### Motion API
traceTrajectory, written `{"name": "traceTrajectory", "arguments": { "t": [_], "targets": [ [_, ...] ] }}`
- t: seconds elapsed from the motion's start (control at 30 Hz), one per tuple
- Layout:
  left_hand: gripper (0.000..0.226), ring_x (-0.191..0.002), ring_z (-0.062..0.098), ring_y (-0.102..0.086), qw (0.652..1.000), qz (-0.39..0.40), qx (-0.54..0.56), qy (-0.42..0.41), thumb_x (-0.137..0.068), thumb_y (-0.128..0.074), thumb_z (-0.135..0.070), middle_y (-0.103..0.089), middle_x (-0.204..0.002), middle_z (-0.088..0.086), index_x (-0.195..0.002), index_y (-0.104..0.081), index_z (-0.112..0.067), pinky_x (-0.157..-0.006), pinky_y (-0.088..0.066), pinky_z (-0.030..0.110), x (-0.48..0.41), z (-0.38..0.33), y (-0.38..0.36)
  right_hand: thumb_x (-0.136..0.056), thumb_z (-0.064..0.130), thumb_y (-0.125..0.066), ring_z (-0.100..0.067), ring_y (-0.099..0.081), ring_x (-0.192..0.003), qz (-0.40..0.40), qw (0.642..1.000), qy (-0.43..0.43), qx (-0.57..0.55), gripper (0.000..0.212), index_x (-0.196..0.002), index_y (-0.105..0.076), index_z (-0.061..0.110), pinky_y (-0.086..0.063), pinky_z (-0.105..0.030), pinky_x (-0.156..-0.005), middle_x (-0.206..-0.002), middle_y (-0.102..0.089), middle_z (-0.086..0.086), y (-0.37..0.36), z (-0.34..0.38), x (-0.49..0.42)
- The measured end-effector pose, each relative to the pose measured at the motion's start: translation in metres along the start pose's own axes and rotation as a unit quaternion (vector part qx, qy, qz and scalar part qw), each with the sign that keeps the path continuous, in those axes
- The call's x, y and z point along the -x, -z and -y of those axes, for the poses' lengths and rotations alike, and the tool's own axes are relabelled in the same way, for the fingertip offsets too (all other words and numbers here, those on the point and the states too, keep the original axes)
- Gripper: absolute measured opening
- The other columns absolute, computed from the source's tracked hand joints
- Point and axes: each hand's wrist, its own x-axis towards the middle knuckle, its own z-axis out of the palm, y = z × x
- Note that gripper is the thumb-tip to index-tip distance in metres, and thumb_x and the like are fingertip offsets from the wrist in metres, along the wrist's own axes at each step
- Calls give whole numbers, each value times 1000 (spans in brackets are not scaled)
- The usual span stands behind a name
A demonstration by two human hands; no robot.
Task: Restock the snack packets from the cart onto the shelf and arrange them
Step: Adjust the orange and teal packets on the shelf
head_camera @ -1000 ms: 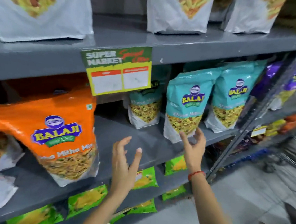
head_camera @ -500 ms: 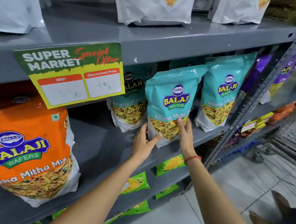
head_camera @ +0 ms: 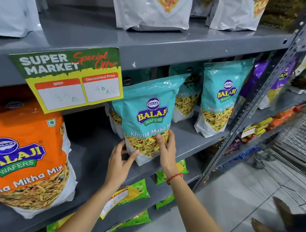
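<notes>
Standing on grey metal shelf (head_camera: 187,141): teal Khatta Mitha packet (head_camera: 148,115) | left hand (head_camera: 120,161), right hand (head_camera: 167,152) clamp its base | bare shelf leftward | wire cart (head_camera: 299,141) right.

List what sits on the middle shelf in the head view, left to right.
Orange Balaji packet → teal packet gripped low by the left hand and right hand → second teal packet → purple packet past the upright.

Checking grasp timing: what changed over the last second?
Both hands went from open and empty to holding the teal packet: left hand at its lower left corner, right hand on its lower right. It now sits further left, nearer the orange packet. Other packets and the offer sign unchanged.
</notes>
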Motion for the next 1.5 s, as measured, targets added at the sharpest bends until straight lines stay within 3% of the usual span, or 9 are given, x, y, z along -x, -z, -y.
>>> {"name": "traceTrajectory", "arguments": {
  "t": [0.23,0.4,0.53,0.67,0.8,0.9,1.0,1.13,1.5],
  "targets": [
    [37,-97,12,-57,992,-124,28,1,-81,-64,-38,-55,-112,0,-115,-50,-31,-75,-52,20,48,-20,-15,-73,66,-55,-10,-46,-128,-35,999,0,21,69,-129,-43,29,-39,-38,-109,-136,-48,5,33,1,-7],
    [34,-92,7,-61,995,63,20,-70,-75,-50,-67,-56,-107,-18,-104,-50,-50,-67,-51,19,52,-39,-72,-90,44,-56,-17,-39,-134,-170,985,0,33,60,-140,-37,16,-33,-36,-112,-145,-42,-5,118,4,-50],
    [34,-104,3,-55,983,160,14,-90,-78,-51,-61,-53,-110,-20,-108,-49,-45,-76,-50,18,0,-66,-137,-88,47,-54,-19,-34,-138,-177,982,-33,56,69,-145,-29,15,-26,-39,-116,-151,-34,-5,176,4,-96],
    [61,-120,11,-48,981,190,25,-29,-81,-63,-44,-45,-133,-3,-134,-38,-25,-94,-47,28,-66,-76,-207,-91,47,-48,-18,-26,-143,-148,986,-64,49,71,-148,-21,14,-20,-32,-114,-156,-24,-3,202,2,-132],
    [96,-143,19,-21,978,206,-8,13,-74,-70,-43,-21,-155,4,-147,-14,-15,-117,-22,37,-113,-77,-246,-94,48,-42,-15,-23,-143,-107,991,-78,33,68,-149,-16,17,-19,-26,-111,-155,-24,1,206,-3,-149],
    [98,-143,19,-23,975,220,3,16,-74,-73,-36,-23,-156,3,-148,-13,-15,-112,-23,28,-122,-73,-256,-98,37,-41,-7,-37,-126,-109,992,-61,18,55,-145,-26,13,-29,7,-86,-134,-41,4,200,0,-150],
    [88,-141,20,-28,979,203,-15,6,-77,-70,-35,-29,-153,3,-146,-19,-13,-102,-26,20,-112,-65,-253,-98,30,-41,-1,-43,-108,-117,992,-45,-2,48,-141,-31,12,-31,12,-58,-121,-41,10,188,4,-142],
    [80,-133,24,-42,987,160,-35,0,-77,-69,-39,-43,-146,7,-142,-30,-14,-103,-40,33,-96,-54,-237,-95,31,-45,25,-48,-85,-99,995,-23,-15,26,-120,-39,25,-36,9,-63,-105,-50,25,177,4,-129],
    [79,-123,31,-52,975,197,-86,47,-75,-67,-48,-55,-135,9,-138,-31,-16,-96,-48,46,-83,-60,-203,-96,42,-42,-4,-51,-108,-112,991,-43,57,41,-131,-43,20,-36,2,-75,-120,-53,10,161,-5,-106]
  ]
}}
